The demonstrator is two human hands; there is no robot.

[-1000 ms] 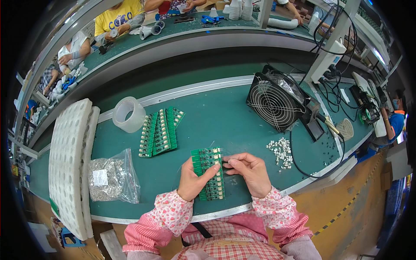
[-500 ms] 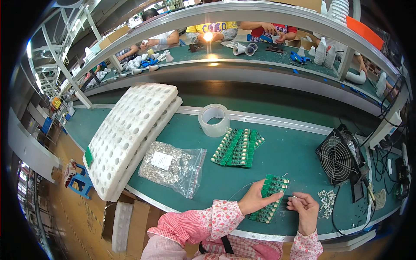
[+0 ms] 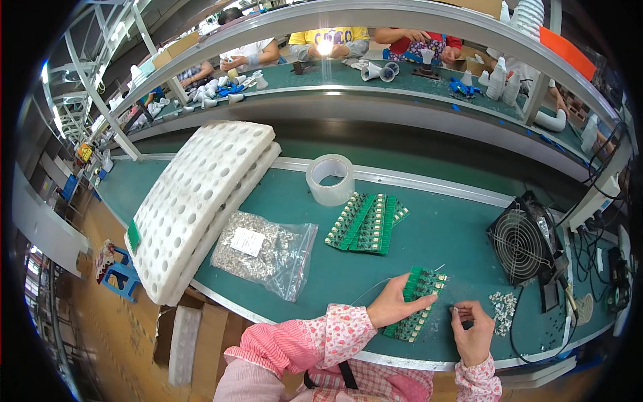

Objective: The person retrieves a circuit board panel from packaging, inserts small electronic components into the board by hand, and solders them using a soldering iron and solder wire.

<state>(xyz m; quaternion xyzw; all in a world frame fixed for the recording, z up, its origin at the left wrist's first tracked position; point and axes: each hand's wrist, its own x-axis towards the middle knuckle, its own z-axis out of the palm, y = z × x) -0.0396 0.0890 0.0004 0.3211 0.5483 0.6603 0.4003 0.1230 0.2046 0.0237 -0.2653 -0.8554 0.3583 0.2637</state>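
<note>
Pink patterned fabric sleeves [image 3: 351, 338] and a pink checked apron [image 3: 348, 392] are cropped by the lower edge as a person works at a green desk [image 3: 455, 234]. Low and right of centre, the left hand [image 3: 393, 305] pinches a rectangular green circuit-board panel with rows of pale components [image 3: 426, 287], thumb across its face, fingers mostly hidden beneath; whether the panel touches the desk cannot be told. Beside it, apart from the panel, the right hand [image 3: 474, 329] curls with thumb and bent fingers close together; what it may grip cannot be made out.

Near the right hand lies a pile of tiny white parts [image 3: 503, 312], too small to distinguish singly. Left of centre sits a clear plastic bag of small pale parts [image 3: 271, 258]; beside it, a white foam sheet with round hollows [image 3: 201, 191] covers most of another below. At centre, overlapping green circuit-board strips [image 3: 365, 224] partly conceal one another, near a roll of clear tape [image 3: 335, 196]. At right stands a black fan with a round wire grille [image 3: 514, 236]; black cables [image 3: 589, 258] tangle beyond.

Across the top, a metal beam [image 3: 402, 11] cuts off several co-workers; glare obscures the hands of one in yellow [image 3: 305, 37].
</note>
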